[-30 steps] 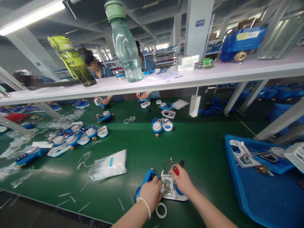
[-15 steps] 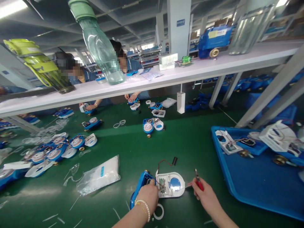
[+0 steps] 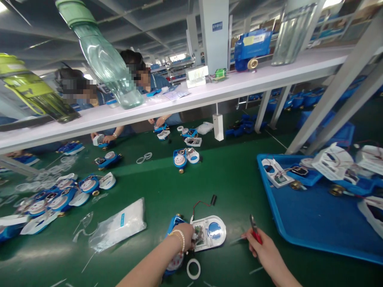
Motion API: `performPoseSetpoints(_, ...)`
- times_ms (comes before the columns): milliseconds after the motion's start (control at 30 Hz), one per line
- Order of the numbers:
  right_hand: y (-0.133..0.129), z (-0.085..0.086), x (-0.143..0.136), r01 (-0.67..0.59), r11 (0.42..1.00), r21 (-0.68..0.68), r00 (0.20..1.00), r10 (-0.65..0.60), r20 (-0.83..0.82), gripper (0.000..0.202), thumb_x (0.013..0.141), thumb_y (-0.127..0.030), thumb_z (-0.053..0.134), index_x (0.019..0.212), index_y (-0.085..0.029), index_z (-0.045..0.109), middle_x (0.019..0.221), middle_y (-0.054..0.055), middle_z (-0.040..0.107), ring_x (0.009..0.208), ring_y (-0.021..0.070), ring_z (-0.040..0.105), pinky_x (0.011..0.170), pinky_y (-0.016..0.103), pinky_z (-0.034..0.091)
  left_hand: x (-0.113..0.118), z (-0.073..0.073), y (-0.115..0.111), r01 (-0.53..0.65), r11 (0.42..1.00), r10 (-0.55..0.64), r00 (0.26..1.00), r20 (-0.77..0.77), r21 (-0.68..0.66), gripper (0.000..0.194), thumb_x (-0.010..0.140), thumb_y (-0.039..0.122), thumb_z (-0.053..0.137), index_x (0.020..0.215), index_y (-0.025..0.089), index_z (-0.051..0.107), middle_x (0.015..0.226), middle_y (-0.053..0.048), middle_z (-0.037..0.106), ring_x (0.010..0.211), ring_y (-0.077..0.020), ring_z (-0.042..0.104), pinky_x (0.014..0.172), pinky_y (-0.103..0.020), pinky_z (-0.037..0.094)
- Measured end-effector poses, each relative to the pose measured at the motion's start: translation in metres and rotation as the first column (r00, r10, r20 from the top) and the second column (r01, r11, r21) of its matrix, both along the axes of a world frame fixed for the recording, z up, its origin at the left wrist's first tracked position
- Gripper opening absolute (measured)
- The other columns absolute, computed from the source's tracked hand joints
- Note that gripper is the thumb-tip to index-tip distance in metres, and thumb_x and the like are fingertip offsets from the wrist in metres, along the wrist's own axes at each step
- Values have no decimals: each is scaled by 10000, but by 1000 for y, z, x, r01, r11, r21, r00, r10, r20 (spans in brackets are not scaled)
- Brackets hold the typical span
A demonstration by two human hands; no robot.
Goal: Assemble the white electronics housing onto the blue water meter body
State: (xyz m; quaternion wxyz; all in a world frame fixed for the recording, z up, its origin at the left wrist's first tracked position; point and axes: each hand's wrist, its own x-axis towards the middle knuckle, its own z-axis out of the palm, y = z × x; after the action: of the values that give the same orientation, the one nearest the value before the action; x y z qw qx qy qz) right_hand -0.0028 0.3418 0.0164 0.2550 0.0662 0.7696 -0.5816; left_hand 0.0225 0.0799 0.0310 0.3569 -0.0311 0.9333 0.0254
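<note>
Right hand curled round red-handled pliers, tips up, thin pale strip at the fingertips. Left hand bent over the join of blue meter body and open white cover, fingers hidden, grip cannot be told; white ring just nearer, black cylinder on wires beyond, blue tray off right

White cover: rests on the tabletop, inner side up, rounded end to the right. Round blue reflective disc in that end; circuit board at left, partly hidden. Thin reddish lead runs from its far left corner to a black cylinder. Blue meter body: just left of cover, mostly hidden. Red-handled tool: in the right hand's fingers, metal tip pointing away, apart from cover. Thin strip: blurred, at same fingers.
</note>
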Motion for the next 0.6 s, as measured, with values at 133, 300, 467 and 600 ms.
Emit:
performPoseSetpoints(133,2,2,-2,-21,1000,19,1000,21,9,327,663,-544,413,720,-223,426,542,-24,498,476,150,449,494,296,338,-3,-6,-7,19,999,-22,998,64,45,243,529,254,651,745,143,650,791,-114,651,763,-298,601,677,-367,493)
performPoseSetpoints(300,8,-4,-1,-30,999,34,1000,30,4,340,664,-552,396,726,-219,423,519,-35,458,472,151,441,499,299,338,-5,-11,-14,-36,979,-5,981,194,202,144,584,204,605,720,168,634,720,-46,641,680,-220,594,597,-286,474)
performPoseSetpoints(467,12,-8,1,-26,998,52,1000,26,-5,339,694,-536,385,748,-209,456,526,-28,478,469,147,438,497,295,338,-11,-16,-17,-149,924,-23,897,442,351,93,618,120,558,679,178,598,540,22,565,543,-131,547,448,-182,389)
performPoseSetpoints(600,12,-5,2,-12,999,47,1000,13,-12,312,716,-510,388,752,-211,468,535,-25,488,490,152,459,503,291,344,-11,-23,-8,-147,892,-145,802,579,427,73,611,95,577,587,163,566,449,24,530,535,-145,556,460,-199,419)
